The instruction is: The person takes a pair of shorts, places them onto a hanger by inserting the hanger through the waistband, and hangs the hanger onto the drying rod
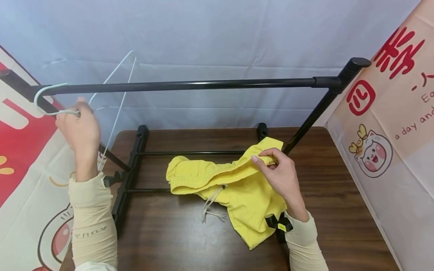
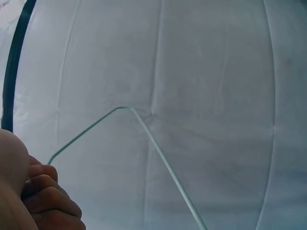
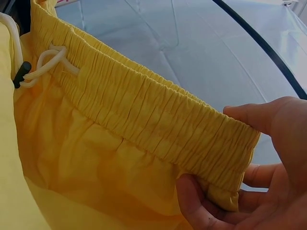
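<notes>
My left hand (image 1: 81, 126) grips a pale wire hanger (image 1: 123, 99) near its neck. The hanger's hook loops about the left end of a black rail, though I cannot tell whether it bears on the rail. In the left wrist view, the hanger's bent wire (image 2: 165, 165) reaches out past the curled fingers. My right hand (image 1: 279, 173) pinches the elastic waistband of yellow drawstring shorts (image 1: 251, 207) between thumb and fingers. The right wrist view shows the gathered waistband (image 3: 158, 110) close up, with a pale cord and a black toggle (image 3: 22, 74).
The black rack's top rail (image 1: 203, 86) crosses above the brown wooden table (image 1: 190, 233). Its feet and lower bars stand on the tabletop. A pale cloth wall (image 1: 217, 41) hangs behind, and printed sheets (image 1: 400, 124) flank both sides.
</notes>
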The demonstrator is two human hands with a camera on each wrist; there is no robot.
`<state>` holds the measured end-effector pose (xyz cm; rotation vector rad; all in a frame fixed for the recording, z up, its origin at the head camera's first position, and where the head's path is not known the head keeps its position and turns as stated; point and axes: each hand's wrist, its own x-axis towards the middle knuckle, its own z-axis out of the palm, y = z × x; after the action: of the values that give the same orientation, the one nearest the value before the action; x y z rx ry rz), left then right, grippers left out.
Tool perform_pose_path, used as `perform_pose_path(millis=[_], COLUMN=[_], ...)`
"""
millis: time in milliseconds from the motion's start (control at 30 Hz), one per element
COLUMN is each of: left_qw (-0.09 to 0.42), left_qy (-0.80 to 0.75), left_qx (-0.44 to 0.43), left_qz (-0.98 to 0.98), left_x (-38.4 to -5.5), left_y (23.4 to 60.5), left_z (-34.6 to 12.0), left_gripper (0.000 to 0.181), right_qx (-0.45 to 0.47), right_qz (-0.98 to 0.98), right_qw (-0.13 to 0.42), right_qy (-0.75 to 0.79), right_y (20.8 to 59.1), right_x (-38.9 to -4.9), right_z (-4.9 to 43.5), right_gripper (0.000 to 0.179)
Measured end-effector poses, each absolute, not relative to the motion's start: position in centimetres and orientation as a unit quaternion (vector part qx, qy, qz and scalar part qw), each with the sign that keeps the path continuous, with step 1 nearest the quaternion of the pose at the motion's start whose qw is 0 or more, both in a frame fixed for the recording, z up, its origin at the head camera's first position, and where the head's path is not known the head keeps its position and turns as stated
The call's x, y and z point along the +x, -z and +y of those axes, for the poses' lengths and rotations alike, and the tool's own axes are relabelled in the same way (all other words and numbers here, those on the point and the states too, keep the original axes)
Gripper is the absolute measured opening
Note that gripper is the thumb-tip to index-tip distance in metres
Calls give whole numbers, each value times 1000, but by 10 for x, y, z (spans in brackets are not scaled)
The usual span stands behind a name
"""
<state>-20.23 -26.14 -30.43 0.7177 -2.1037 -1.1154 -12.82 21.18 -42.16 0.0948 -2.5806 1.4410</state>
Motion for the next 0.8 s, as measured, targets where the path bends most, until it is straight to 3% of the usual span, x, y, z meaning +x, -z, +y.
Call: perform_pose_path(millis=[400, 800], left_qw=[415, 333], left_qy=[442, 509], left_qx=[202, 175], left_qz=[-769, -774], left_x=[-184, -149], left_y=[326, 351], left_z=[-246, -215], left_gripper=[68, 69], right_qx=[30, 31], right_qz=[-871, -871], right_qw=[91, 91], right_qy=[-482, -482], right_y=[423, 425], right_x=[-128, -130], right_z=[211, 210], right_gripper=[30, 29])
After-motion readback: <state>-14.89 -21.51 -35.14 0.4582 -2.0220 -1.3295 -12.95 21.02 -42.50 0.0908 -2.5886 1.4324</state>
